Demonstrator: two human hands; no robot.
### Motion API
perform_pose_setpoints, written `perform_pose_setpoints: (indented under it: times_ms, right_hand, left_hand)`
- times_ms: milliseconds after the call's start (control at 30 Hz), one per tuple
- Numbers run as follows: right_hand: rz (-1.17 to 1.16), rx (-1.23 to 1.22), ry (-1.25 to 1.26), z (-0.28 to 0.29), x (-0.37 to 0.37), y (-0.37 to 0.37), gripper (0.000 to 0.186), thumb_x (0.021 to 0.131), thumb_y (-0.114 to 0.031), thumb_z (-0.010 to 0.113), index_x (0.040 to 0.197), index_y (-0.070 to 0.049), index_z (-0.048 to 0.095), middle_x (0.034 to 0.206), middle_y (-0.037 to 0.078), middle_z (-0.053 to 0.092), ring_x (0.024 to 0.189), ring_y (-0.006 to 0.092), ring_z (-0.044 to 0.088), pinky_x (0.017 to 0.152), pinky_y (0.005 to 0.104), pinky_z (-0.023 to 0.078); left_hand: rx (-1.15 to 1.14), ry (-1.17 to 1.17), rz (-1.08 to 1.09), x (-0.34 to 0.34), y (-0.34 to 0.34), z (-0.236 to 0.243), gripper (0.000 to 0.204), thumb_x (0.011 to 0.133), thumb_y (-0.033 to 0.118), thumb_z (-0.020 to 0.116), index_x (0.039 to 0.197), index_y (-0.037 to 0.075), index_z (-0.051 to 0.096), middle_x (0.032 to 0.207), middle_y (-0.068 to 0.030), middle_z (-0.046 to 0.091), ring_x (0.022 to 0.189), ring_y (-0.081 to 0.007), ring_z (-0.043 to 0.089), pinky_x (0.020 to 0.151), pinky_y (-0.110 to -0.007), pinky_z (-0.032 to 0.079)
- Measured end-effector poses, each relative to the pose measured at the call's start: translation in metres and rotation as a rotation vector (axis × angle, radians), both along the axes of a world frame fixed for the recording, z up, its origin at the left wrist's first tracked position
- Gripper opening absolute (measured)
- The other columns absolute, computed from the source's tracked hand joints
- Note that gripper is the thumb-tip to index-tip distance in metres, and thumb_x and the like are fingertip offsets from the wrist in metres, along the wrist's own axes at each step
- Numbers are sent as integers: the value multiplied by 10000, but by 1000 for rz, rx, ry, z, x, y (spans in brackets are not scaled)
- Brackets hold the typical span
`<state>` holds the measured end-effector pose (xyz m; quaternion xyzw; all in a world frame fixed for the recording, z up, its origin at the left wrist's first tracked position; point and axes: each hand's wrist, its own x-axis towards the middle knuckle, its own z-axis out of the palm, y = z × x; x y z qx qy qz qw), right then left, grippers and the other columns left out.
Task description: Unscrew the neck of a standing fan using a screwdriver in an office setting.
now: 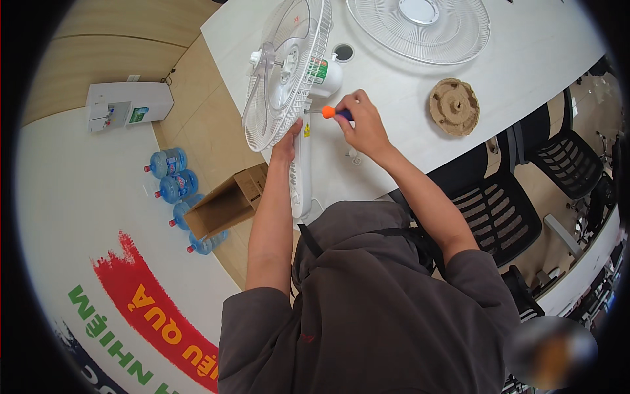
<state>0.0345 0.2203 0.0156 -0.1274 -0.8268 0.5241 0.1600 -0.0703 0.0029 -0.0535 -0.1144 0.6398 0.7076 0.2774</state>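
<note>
A white electric fan (pixel 300 164) lies on the table, its clear blades (pixel 266 75) showing inside the rear wire guard. My left hand (pixel 287 142) grips the fan's white neck just below the guard; part of the fingers is hidden behind it. In my right hand (pixel 365 125) is a screwdriver (pixel 330 113) with an orange and dark blue handle. Its shaft points left, and the tip meets the fan's neck under the motor housing (pixel 328 82). Whether the tip sits in a screw is too small to tell.
The white table (pixel 407 98) also bears a separate wire front guard (pixel 459 39), a round brown pulp insert (pixel 454 107) and a small white part (pixel 354 156). An open cardboard box (pixel 230 200) and several blue water bottles (pixel 176 187) stand left. Black chairs (pixel 492 210) line the right.
</note>
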Motion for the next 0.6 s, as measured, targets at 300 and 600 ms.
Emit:
perform_pose_setpoints:
  times_ms: [300,600]
  right_hand:
    - [-274,-141,-154,-20,-1,-2,385,867,-194,718,1160,-6,553,1013,132,560,873,203,579,707,311,496]
    - [-41,-149,67,-16,11,-11,525,770,-209,798,1185,-8,546,1134,162,497,787,261,615,727,365,527]
  left_hand:
    - [-2,-3,62,3,5,3,405,838,19,740,1222,45,614,1156,-61,649,1048,-190,611,959,-333,507]
    - [28,-18,40,-2,-10,-14,449,823,17,758,1244,55,606,1181,-41,639,1068,-178,600,975,-323,495]
